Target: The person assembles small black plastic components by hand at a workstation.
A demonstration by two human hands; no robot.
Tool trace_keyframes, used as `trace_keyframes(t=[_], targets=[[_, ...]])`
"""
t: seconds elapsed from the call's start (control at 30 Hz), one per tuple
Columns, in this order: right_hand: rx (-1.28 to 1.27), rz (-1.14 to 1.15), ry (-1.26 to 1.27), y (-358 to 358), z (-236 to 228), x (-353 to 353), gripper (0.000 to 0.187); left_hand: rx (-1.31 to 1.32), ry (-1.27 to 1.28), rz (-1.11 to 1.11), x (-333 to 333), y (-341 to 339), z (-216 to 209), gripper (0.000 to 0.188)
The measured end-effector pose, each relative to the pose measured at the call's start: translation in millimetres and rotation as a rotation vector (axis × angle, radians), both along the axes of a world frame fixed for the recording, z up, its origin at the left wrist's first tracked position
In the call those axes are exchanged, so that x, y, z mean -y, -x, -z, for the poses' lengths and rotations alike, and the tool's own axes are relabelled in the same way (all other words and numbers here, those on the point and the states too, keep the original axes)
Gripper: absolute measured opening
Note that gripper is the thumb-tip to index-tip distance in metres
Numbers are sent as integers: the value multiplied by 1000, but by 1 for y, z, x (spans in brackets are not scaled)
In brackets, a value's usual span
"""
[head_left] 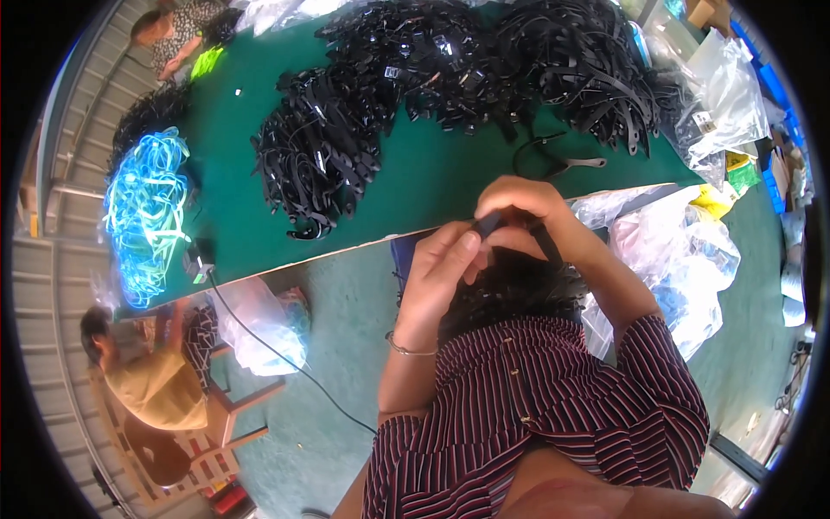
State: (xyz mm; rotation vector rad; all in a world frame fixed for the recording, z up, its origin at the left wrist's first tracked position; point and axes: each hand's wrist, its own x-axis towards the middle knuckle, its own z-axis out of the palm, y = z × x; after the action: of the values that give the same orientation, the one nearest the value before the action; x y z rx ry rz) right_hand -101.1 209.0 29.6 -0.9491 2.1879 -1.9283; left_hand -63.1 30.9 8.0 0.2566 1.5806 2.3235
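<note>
A black strap (488, 226) is pinched between my two hands, just off the front edge of the table. My left hand (443, 259) closes thumb and fingers on its near end. My right hand (524, 206) is bent over it, with fingers curled round the strap. Another length of black band (545, 243) runs down beside my right palm. Part of what I hold is hidden behind my fingers. A single loose black strap (584, 163) lies on the table just beyond my right hand. Dark straps (519, 281) also seem bunched on my lap.
Large heaps of black straps (320, 160) cover the back of the green table (220, 156). Blue and pale green cords (149, 216) pile at the left end. A black cable (285, 355) crosses below. Plastic bags (670, 251) stand at right. Two people (160, 381) sit at left.
</note>
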Motion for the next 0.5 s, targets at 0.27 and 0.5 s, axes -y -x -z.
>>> trace_keyframes(t=[0.27, 0.5], targets=[[-118, -24, -11, 2, 4, 2, 26, -40, 51, 11, 5, 0, -3, 25], [-171, 5, -75, 2, 0, 3, 23, -64, 45, 0, 2, 0, 1, 30]])
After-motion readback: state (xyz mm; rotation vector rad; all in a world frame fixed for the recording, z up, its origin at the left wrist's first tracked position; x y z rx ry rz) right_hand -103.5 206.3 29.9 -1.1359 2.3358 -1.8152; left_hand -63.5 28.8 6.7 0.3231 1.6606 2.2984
